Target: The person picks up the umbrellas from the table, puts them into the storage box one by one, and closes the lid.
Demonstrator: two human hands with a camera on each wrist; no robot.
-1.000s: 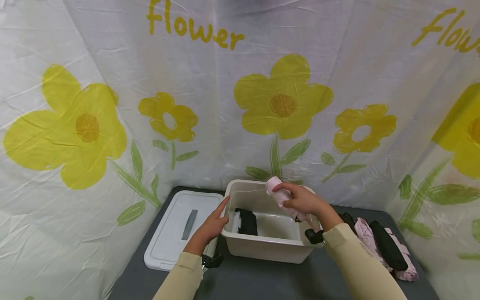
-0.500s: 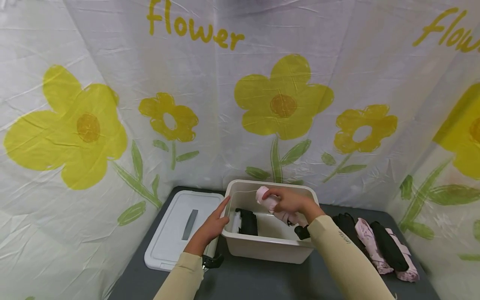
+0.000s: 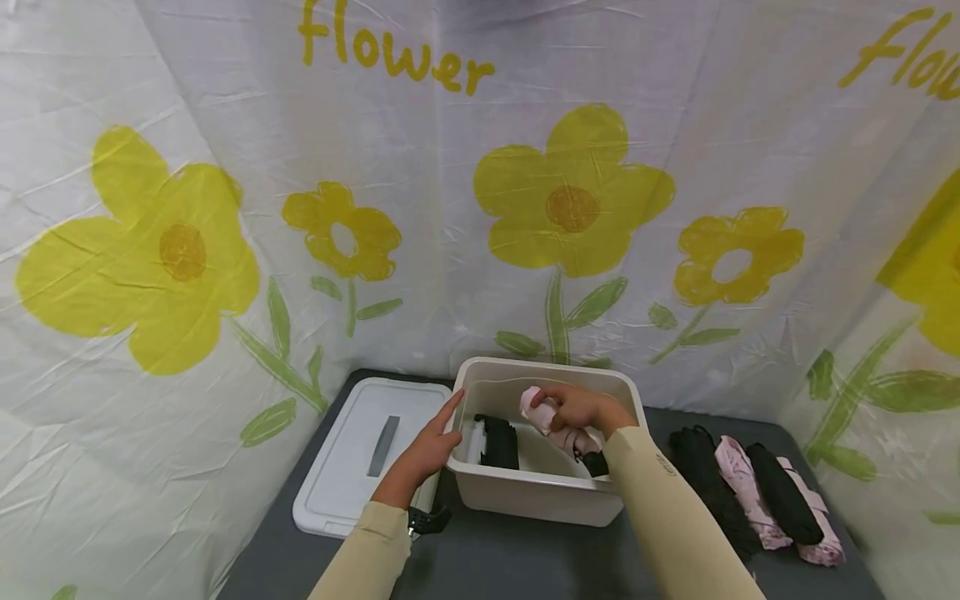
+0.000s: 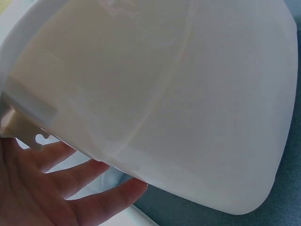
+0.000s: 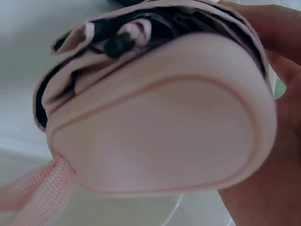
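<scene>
Head view: right grip (image 3: pixel 582 408) held the pink umbrella (image 3: pixel 543 417) within the bin (image 3: pixel 536 497), at three o'clock from the black bundle (image 3: pixel 499 443). Left wrist view: left grip (image 4: pixel 42 197), fingers straight, touched the bin. Right wrist view: umbrella seemed light, soft-clothed, its smooth end stiff; the middle suited holding.

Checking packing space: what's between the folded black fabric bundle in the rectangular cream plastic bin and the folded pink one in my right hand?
Only bare bin floor, in the head view.

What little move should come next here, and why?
Probably lower the pink umbrella onto the bare floor of the bin, right of the black bundle: the right grip holds it within the bin's opening, bare floor shows there, and the left grip touches the bin's side, perhaps steadying it.
</scene>
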